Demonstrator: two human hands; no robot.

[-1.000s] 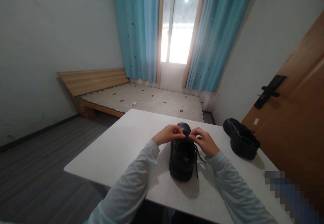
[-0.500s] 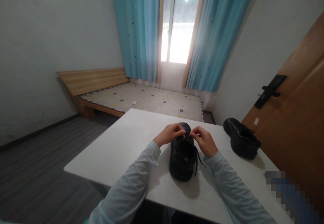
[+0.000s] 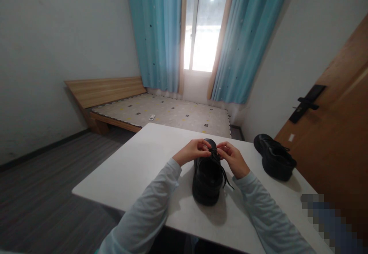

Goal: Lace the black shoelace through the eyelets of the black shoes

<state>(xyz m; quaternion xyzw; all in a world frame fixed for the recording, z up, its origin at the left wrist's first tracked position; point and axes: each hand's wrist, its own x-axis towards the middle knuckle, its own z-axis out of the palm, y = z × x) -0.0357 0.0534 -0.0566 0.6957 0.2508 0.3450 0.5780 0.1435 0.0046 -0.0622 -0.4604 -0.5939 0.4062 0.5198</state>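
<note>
A black lace-up shoe (image 3: 207, 185) stands on the white table in front of me, its toe pointing away and its opening towards me. My left hand (image 3: 194, 150) is at the left of the lacing, thumb and fingers bent around the black shoelace (image 3: 213, 154) near the toe. From the right side, my right hand (image 3: 232, 157) pinches the lace at about the same height. Loose lace ends hang down over the shoe's right side. The exact grip of the fingertips is small and partly hidden against the dark shoe.
A second black shoe (image 3: 275, 157) lies at the table's right edge, beside a wooden door (image 3: 330, 131) with a black handle. Beyond the white table (image 3: 126, 173) is a bed (image 3: 172, 110) with a white remote (image 3: 152, 117) on it. A pixelated patch covers the lower right.
Both hands have shifted slightly at the lacing, with the right fingers turning and drawing in a little. The shoe has stayed in place.
</note>
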